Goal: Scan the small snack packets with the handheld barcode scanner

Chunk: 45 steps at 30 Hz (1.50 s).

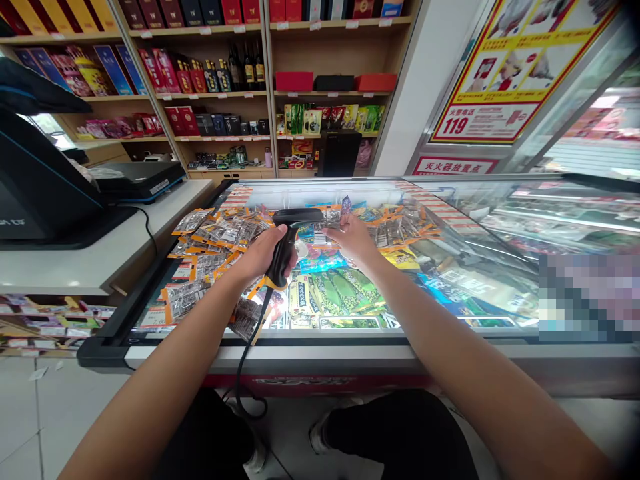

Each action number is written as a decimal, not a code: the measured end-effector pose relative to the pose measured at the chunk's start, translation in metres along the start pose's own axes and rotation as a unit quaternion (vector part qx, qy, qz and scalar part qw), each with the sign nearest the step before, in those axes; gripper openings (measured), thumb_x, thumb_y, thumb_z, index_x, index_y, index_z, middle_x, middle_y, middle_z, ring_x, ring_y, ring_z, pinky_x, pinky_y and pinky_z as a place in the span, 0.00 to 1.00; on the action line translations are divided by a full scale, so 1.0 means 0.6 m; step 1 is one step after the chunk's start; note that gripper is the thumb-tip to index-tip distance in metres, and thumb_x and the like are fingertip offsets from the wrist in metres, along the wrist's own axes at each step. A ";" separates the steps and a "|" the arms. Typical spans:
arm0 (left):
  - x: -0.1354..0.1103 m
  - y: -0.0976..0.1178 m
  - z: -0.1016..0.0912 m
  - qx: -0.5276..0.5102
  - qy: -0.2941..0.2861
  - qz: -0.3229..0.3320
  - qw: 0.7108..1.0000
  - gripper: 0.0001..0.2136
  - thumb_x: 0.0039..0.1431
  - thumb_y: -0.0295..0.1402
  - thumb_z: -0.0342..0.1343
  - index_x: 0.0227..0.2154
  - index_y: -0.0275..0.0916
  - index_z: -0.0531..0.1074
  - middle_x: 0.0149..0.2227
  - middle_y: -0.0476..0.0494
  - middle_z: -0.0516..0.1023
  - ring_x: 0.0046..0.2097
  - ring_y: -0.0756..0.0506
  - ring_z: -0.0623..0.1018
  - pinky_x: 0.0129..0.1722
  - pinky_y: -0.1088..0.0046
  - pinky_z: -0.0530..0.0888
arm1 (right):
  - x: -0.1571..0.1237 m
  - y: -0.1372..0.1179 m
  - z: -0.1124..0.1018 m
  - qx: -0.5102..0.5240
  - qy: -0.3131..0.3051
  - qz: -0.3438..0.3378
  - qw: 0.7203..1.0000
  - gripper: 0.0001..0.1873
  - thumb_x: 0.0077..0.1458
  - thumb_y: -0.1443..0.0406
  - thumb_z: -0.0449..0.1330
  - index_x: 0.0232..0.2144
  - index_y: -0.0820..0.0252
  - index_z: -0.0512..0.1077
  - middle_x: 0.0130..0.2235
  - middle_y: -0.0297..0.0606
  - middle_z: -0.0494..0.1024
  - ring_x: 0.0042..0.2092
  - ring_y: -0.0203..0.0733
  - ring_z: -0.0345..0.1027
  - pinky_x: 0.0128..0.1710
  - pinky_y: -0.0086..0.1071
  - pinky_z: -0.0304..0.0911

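My left hand (273, 253) is wrapped round the handle of a black barcode scanner (283, 257) with yellow trim. Its head points right, and its cord hangs down over the freezer's front edge. Just right of the scanner head, my right hand (354, 239) is closed on a small clear snack packet (331, 217) with an orange edge and a label. Similar snack packets (235, 230) are piled on the glass lid to the left. More of them (397, 230) lie to the right of my right hand. Green ice-cream packs (340, 293) show through the glass below.
The chest freezer (320, 365) stands across in front of me. On the left, a counter (60, 267) bears a dark checkout machine (35, 160) and a black scale (140, 179). Shelves (215, 97) of boxes and bottles line the back wall. The right edge is partly blurred.
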<state>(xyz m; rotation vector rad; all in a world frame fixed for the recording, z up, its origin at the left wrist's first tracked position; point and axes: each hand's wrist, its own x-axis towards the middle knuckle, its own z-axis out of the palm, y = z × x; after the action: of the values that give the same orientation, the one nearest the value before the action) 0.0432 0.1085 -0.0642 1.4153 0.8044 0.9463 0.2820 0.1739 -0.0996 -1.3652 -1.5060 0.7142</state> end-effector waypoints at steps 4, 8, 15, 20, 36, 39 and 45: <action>0.006 0.001 -0.007 -0.042 0.051 0.007 0.998 0.26 0.59 0.62 0.54 0.30 0.40 0.68 0.19 0.45 0.75 0.16 0.48 0.71 0.15 0.72 0.66 | -0.001 0.004 -0.013 -0.104 0.010 -0.029 0.994 0.21 0.54 0.55 0.69 0.45 0.53 0.66 0.38 0.38 0.72 0.41 0.51 0.69 0.43 0.42 0.67; 0.009 0.017 -0.018 -0.112 0.130 0.028 0.985 0.23 0.65 0.58 0.51 0.32 0.40 0.67 0.19 0.49 0.72 0.16 0.49 0.70 0.17 0.73 0.68 | 0.004 0.011 -0.033 -0.323 0.052 -0.033 0.944 0.23 0.57 0.63 0.68 0.53 0.60 0.70 0.48 0.56 0.76 0.57 0.72 0.67 0.58 0.63 0.58; 0.003 0.048 -0.033 -0.218 0.234 0.041 0.947 0.24 0.68 0.58 0.48 0.33 0.40 0.68 0.19 0.52 0.69 0.16 0.51 0.69 0.17 0.77 0.67 | -0.047 -0.034 0.026 -0.267 -0.083 -0.166 0.946 0.13 0.70 0.58 0.59 0.47 0.58 0.79 0.51 0.50 0.80 0.56 0.57 0.73 0.57 0.50 0.65; 0.002 0.050 -0.034 -0.236 0.241 0.049 0.940 0.24 0.67 0.59 0.50 0.32 0.40 0.67 0.19 0.52 0.70 0.16 0.52 0.69 0.16 0.78 0.66 | -0.124 -0.077 0.127 -0.250 -0.232 -0.165 0.925 0.24 0.64 0.43 0.63 0.45 0.54 0.81 0.51 0.47 0.79 0.56 0.60 0.71 0.55 0.51 0.66; 0.005 0.042 -0.028 -0.188 0.197 0.031 0.962 0.25 0.66 0.60 0.50 0.32 0.40 0.69 0.18 0.52 0.69 0.16 0.50 0.69 0.16 0.75 0.66 | -0.081 -0.097 0.067 0.022 -0.259 0.050 0.964 0.07 0.63 0.61 0.68 0.36 0.60 0.81 0.43 0.46 0.84 0.39 0.45 0.79 0.40 0.39 0.73; 0.004 0.034 -0.028 -0.124 0.134 0.038 0.982 0.25 0.63 0.60 0.51 0.29 0.40 0.67 0.18 0.51 0.70 0.16 0.50 0.69 0.16 0.74 0.67 | -0.049 -0.082 0.025 0.093 -0.155 0.072 0.981 0.11 0.61 0.58 0.69 0.40 0.60 0.79 0.39 0.44 0.83 0.35 0.42 0.76 0.34 0.35 0.71; -0.007 0.014 -0.015 0.009 -0.024 0.043 0.999 0.26 0.60 0.61 0.57 0.29 0.40 0.66 0.19 0.47 0.74 0.16 0.48 0.72 0.16 0.73 0.68 | -0.005 -0.051 -0.028 0.058 0.014 -0.008 0.998 0.19 0.55 0.51 0.69 0.36 0.62 0.84 0.31 0.39 0.80 0.35 0.44 0.72 0.35 0.34 0.65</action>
<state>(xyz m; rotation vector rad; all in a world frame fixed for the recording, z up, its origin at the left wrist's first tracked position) 0.0324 0.1079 -0.0565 1.4923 0.7229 0.9680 0.2844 0.1619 -0.0670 -1.2694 -1.4300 0.7573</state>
